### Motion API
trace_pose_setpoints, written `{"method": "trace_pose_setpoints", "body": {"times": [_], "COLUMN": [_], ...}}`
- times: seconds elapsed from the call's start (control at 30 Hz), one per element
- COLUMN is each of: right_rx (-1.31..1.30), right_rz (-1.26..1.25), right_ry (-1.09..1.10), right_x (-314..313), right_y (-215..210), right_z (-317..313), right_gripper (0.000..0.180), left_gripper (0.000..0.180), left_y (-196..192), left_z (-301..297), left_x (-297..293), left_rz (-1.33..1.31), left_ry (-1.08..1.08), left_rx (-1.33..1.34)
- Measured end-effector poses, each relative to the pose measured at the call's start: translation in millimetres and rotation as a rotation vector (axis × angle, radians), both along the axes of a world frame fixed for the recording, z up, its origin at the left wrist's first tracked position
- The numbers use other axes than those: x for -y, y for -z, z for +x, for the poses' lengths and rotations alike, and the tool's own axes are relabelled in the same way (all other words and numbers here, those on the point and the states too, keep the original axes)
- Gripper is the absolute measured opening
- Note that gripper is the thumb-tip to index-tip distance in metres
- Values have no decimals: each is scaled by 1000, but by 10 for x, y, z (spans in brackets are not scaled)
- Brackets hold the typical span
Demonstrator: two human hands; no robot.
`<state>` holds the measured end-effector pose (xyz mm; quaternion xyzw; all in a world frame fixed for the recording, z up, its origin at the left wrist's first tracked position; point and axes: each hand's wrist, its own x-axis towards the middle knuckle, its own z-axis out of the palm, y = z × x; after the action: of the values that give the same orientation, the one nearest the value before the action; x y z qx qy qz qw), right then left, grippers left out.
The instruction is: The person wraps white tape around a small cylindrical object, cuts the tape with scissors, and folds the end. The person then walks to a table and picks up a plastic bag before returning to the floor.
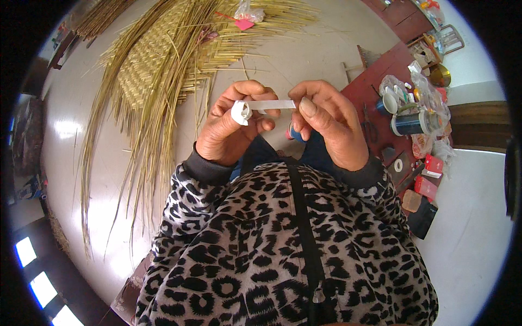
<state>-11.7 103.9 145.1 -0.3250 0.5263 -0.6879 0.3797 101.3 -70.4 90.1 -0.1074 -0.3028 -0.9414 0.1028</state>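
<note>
A strip of white tape (274, 104) is stretched between my two hands in front of my chest. Its left end is wound around the thumb tip of my left hand (223, 122), making a crumpled white wrap. The other fingers of that hand are loosely curled behind the strip, apart from the thumb. My right hand (334, 119) pinches the strip's free end between thumb and forefinger. Part of a second white length shows below the strip near the left fingers; whether it belongs to the same piece I cannot tell.
A partly woven mat (147, 70) with long loose strips spreads over the floor ahead and left. On the dark red table (375, 81) at right lie scissors (369, 127), a white tape roll (398, 165), a cup (387, 103), a jar-like container (410, 124), plastic bags and red boxes (426, 187).
</note>
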Motion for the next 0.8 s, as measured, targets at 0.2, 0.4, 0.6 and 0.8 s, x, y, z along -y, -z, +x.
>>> {"method": "trace_pose_setpoints", "body": {"times": [0.2,0.4,0.6,0.8], "right_rx": [-23,-657,-990,-1168], "right_rz": [92,2,-111,-167], "right_ry": [-25,107,204,97], "right_x": [-12,34,135,191], "right_y": [-21,-57,-111,-229], "right_z": [-17,-162,-246,-234], "right_gripper": [17,11,13,17], "left_gripper": [55,58,53,49], "left_y": [13,24,36,86], "left_z": [24,27,101,119], "left_x": [21,26,-17,7], "left_rz": [-129,-303,-354,-361], "left_ry": [-21,34,77,74], "left_rx": [87,64,125,159]}}
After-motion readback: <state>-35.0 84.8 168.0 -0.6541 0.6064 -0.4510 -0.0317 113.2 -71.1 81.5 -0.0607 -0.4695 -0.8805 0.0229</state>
